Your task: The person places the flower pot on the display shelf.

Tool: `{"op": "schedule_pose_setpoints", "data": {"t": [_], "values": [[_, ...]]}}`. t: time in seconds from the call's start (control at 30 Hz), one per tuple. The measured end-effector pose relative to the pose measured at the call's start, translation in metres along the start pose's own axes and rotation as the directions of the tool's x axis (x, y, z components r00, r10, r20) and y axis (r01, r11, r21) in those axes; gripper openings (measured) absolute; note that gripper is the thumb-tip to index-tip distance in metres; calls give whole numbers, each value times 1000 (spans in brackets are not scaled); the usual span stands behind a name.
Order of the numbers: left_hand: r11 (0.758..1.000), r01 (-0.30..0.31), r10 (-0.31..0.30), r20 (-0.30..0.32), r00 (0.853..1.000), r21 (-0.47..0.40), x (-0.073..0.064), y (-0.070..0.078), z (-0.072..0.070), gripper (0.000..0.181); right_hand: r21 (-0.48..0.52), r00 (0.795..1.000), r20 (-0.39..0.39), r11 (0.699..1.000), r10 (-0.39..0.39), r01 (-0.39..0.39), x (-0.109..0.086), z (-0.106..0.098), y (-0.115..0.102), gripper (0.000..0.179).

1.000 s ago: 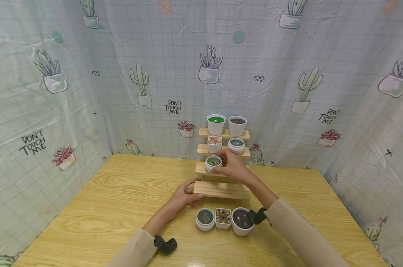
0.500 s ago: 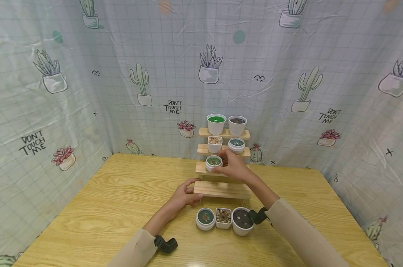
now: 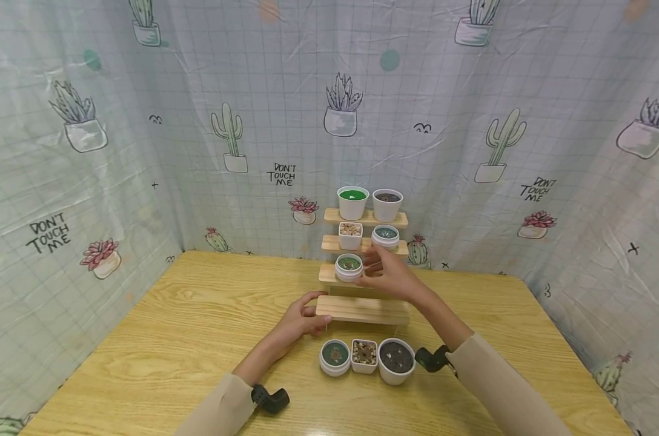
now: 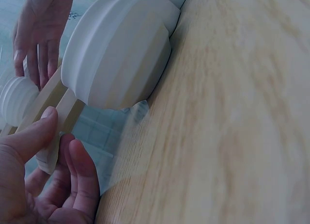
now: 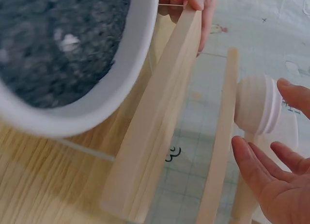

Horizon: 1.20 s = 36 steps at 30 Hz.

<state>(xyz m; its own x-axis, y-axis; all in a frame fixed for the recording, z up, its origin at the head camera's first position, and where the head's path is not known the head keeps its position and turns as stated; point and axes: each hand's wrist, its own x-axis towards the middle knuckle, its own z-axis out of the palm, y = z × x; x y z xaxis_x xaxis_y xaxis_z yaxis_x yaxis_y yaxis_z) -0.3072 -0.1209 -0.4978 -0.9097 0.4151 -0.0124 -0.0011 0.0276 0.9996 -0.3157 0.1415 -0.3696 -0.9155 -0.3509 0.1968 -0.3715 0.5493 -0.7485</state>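
Observation:
A small white round pot (image 3: 349,267) with a green top stands on the left part of the third step down of a wooden tiered stand. Just to its right is my right hand (image 3: 392,275), thumb and fingers spread. A gap shows between fingertips and pot (image 5: 256,104) in the right wrist view. My left hand (image 3: 299,318) grips the left end of the lowest board (image 3: 364,309), with the thumb (image 4: 41,132) over it and the fingers curled below. That board bears no pot.
Two white pots, one green-topped (image 3: 354,203) and one dark-topped (image 3: 387,206), stand on the top step. Below are a square pebble pot (image 3: 351,236) and a round pot (image 3: 385,236). In front stand a round pot (image 3: 335,357), a square pot (image 3: 364,356) and a larger pot (image 3: 396,361).
My right hand has let go of the round pot, its fingers spreading and drawing slightly right. The pot stays on its step. My left hand keeps its grip on the lowest board.

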Motion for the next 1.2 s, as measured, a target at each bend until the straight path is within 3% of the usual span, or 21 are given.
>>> {"op": "schedule_pose_setpoints", "data": {"t": [0.23, 0.57, 1.0, 1.2], "values": [[1000, -3, 3, -5, 1000, -3, 0, -1, 0, 72, -2, 1000, -17, 1000, -4, 4, -22, -14, 2, 73], [1000, -13, 13, -1, 1000, 6, 0, -3, -1, 72, 63, 998, -6, 996, -67, 67, -62, -29, 12, 59], [1000, -11, 11, 1, 1000, 13, 1, -2, 0, 72, 55, 989, 55, 989, -138, 135, -104, -24, 31, 50], [1000, -11, 11, 7, 1000, 9, 0, -1, 1, 72, 70, 987, 97, 990, -130, 124, -115, -20, 39, 53]]}}
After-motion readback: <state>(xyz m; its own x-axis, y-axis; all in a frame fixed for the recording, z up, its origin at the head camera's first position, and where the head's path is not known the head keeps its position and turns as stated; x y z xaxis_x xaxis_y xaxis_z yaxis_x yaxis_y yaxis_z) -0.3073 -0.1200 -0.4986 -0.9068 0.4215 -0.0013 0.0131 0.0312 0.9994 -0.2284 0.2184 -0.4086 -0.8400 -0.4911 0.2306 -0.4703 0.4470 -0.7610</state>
